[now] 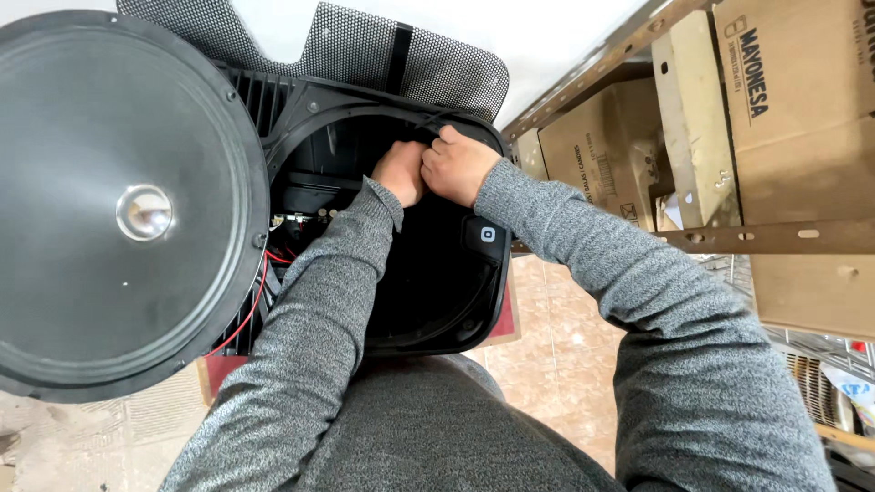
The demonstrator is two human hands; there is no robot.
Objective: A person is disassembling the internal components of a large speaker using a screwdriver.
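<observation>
Near: grey sleeves reaching forward over the lap. Left hand and right hand are pressing together at the top rim of the black speaker cabinet, both curled tight, seemingly pinching a black cable; exact grip unclear. Woofer is leaning out at left, red wires trailing. Beyond: perforated grille; cardboard boxes on shelving. Judging: cable work inside opening; needs fine finger control.

The big speaker cone is crowding the left of the open cabinet (red wires trailing between). Cardboard boxes on shelving are hemming the right; tiled floor is lying open below.
</observation>
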